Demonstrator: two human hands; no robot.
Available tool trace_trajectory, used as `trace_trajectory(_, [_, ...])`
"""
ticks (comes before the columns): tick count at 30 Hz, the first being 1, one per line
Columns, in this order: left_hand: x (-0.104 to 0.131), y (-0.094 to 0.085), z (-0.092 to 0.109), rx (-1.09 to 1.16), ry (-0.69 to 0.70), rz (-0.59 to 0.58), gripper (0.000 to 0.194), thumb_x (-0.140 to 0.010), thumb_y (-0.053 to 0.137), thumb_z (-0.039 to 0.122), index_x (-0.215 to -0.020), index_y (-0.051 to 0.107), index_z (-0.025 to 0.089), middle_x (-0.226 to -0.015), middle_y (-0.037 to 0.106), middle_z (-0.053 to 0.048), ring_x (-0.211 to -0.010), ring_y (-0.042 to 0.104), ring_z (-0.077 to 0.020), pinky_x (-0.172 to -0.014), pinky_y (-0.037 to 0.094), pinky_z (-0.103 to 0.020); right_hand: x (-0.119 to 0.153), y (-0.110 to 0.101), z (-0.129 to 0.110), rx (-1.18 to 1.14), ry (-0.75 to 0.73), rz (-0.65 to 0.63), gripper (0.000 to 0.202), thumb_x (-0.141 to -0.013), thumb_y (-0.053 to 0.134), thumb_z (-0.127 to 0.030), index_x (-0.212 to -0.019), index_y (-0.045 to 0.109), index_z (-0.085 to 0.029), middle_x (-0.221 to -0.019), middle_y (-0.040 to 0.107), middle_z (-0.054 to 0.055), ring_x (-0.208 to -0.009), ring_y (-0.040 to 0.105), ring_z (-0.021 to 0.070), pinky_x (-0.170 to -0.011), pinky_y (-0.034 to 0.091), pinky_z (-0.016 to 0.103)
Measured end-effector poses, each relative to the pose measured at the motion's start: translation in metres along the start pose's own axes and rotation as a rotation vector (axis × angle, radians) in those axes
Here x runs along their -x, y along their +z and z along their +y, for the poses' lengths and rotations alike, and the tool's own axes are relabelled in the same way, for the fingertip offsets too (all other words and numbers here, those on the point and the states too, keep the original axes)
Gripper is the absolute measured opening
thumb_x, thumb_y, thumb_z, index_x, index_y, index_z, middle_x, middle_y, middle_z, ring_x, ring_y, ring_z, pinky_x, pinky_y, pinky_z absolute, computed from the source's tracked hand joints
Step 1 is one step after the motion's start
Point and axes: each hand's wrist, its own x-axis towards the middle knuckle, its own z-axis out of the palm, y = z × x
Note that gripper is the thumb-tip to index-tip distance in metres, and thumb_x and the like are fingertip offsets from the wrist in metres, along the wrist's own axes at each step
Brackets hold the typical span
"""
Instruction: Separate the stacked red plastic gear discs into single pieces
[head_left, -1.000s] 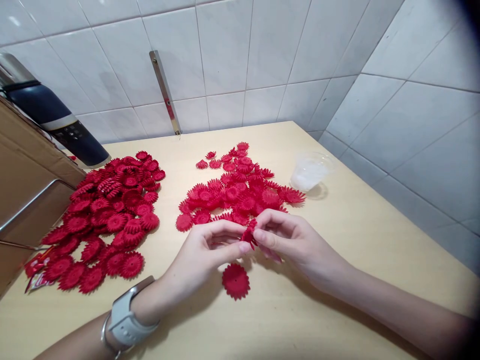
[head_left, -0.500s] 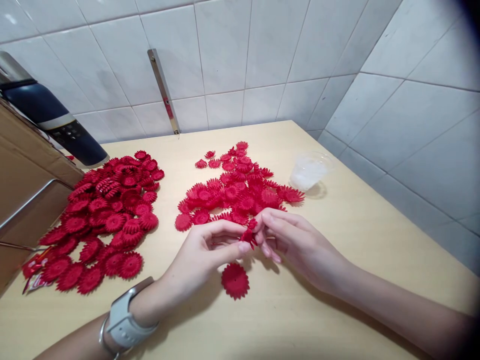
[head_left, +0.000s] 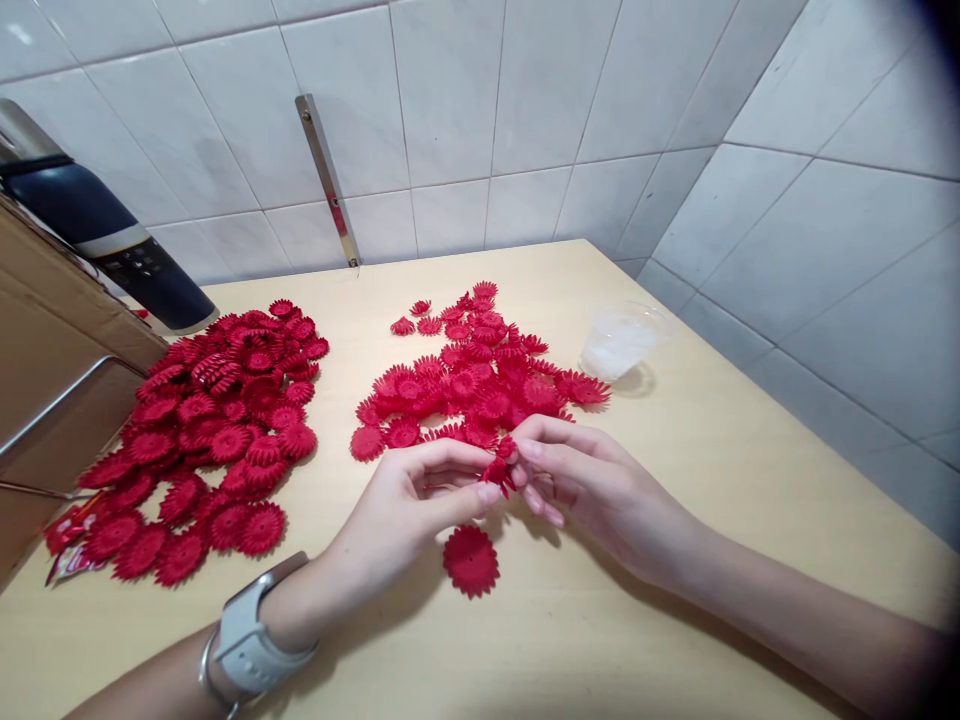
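Observation:
Between my two hands is a small red fabric flower piece [head_left: 498, 472], folded or bunched, with jagged petal edges. My left hand [head_left: 420, 490] pinches it between thumb and fingers from the left. From the right, the thumb and forefinger of my right hand [head_left: 581, 465] pinch its upper edge, the other fingers loosely curled below. A single flat red petal disc [head_left: 471, 562] with a small centre hole lies on the table just below my hands. Right behind them spreads a heap of similar red flower pieces [head_left: 480, 385].
A second, larger pile of red petal discs [head_left: 225, 430] lies at left, beside a cardboard box [head_left: 60, 370] and a small shiny wrapper [head_left: 71, 560]. A dark blue flask [head_left: 112, 230] leans there. A clear plastic cup [head_left: 622, 340] with whitish contents stands tilted at right. Tiled walls bound the table.
The right fingertips have shifted slightly and now pinch the top edge of the flower piece. My left hand and everything on the table stay where they were.

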Motion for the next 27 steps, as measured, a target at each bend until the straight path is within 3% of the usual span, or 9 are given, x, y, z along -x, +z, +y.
trace_trajectory(9, [-0.0017, -0.0012, -0.0009, -0.034, 0.011, -0.004, 0.014, -0.073, 0.065, 0.016, -0.087, 0.065, 0.017, -0.081, 0.068, -0.002, -0.071, 0.063, -0.0128, -0.069, 0.05, -0.026, 0.0006, 0.0006, 0.0003, -0.007, 0.016, 0.015, 0.012, -0.078, 0.06, -0.027, -0.07, 0.056, -0.018, -0.06, 0.053, -0.003, -0.046, 0.043, 0.0066, -0.04, 0.032, 0.019])
trace_trajectory(18, [0.0067, 0.0049, 0.0014, -0.3, 0.097, -0.012, 0.02, -0.073, 0.064, 0.023, -0.092, 0.063, 0.017, -0.086, 0.067, -0.005, -0.078, 0.063, -0.0173, -0.071, 0.05, -0.029, 0.0005, 0.0004, 0.0007, 0.11, -0.075, 0.005, 0.013, -0.076, 0.062, -0.026, -0.068, 0.055, -0.018, -0.054, 0.048, -0.005, -0.046, 0.041, 0.007, -0.043, 0.032, 0.02])
trace_trajectory(22, [0.0065, 0.0063, 0.0041, -0.279, 0.094, -0.024, 0.011, -0.078, 0.058, 0.026, -0.081, 0.063, 0.016, -0.078, 0.065, -0.003, -0.073, 0.061, -0.0148, -0.066, 0.048, -0.024, 0.0046, 0.0056, -0.0017, 0.274, -0.128, -0.038, 0.012, -0.076, 0.059, -0.022, -0.066, 0.053, -0.017, -0.056, 0.051, -0.004, -0.047, 0.045, 0.0072, -0.043, 0.033, 0.02])
trace_trajectory(27, [0.005, 0.0039, 0.0018, -0.303, 0.091, 0.038, 0.016, -0.08, 0.052, 0.022, -0.068, 0.059, 0.015, -0.064, 0.058, 0.0, -0.063, 0.055, -0.0118, -0.061, 0.042, -0.022, 0.0073, 0.0083, -0.0024, 0.306, -0.114, -0.084, 0.011, -0.077, 0.056, -0.017, -0.066, 0.051, -0.018, -0.052, 0.047, -0.006, -0.044, 0.042, 0.0061, -0.042, 0.032, 0.019])
